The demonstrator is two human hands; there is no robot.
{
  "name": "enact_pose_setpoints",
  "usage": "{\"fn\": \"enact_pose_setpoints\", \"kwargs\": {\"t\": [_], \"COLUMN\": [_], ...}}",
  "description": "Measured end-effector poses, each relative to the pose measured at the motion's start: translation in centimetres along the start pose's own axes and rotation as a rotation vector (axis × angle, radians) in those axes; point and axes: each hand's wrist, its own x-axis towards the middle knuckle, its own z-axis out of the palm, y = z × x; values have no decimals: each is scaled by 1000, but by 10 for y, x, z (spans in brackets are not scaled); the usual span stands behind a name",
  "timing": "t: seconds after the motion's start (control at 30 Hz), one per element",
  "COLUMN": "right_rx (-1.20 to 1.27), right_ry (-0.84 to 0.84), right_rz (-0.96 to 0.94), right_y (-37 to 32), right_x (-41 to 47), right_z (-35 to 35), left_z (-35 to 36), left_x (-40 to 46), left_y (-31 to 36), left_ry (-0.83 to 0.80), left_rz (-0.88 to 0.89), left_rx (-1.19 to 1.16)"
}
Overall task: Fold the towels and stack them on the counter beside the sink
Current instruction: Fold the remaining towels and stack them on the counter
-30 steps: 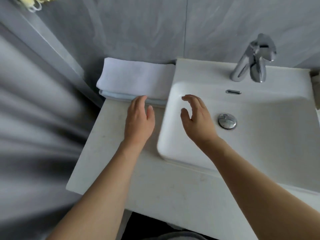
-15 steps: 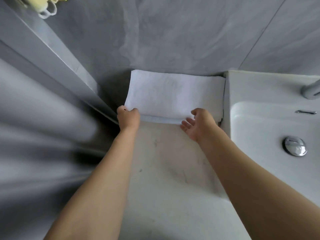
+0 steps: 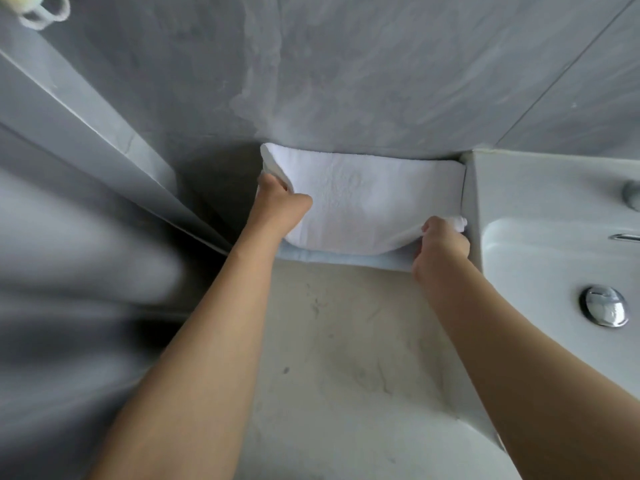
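Grey tiled wall (image 3: 346,81) fills the upper frame; a grey panel edge (image 3: 104,140) runs diagonally at 9 to 10 o'clock, and a pale looped object (image 3: 41,12), blurred, hangs at 11 o'clock. Left hand (image 3: 280,206) grips the left end of the white towel (image 3: 367,199), fingers curled round the cloth with that corner lifted. White towel sits just above frame centre, against the wall, its near edge raised and sagging in a curve between the two hands. Pale blue towel (image 3: 346,259) lies directly beneath it, flat on the counter (image 3: 346,358), only its near edge showing. Counter surface is beige and scuffed, extending toward 6 o'clock. Right hand (image 3: 441,244) pinches the towel's near right corner, close beside the basin wall. The hands are set well apart. White sink (image 3: 554,271) occupies 3 o'clock, with a chrome drain plug (image 3: 606,306) inside.
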Motion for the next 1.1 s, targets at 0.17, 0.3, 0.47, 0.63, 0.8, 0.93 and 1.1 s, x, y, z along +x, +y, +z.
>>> {"fn": "enact_pose_setpoints", "kwargs": {"t": [0.17,0.3,0.47,0.63,0.8,0.93,1.1], "right_rx": [5,-127,-544,-501,-757,-882,-881], "right_ry": [-76,-83,-101,-195,-244,-222,-142], "right_rz": [-45,-51,-257,-218,-744,-946,-938], "right_y": [-16,-28,-41,-44,-39,-44,-49], "right_x": [12,14,28,18,-14,-52,-72], "right_z": [3,18,17,10,-28,-84,-163], "left_z": [-11,-2,28,29,7,9,40], "left_x": [35,48,19,-7,-54,-116,-201], "left_y": [11,7,7,1,25,48,73], "left_ry": [131,156,255,338,280,137,-62], "left_rz": [-310,-165,226,340,359,310,324], "left_rx": [-353,-145,364,423,169,-49,-112]}}
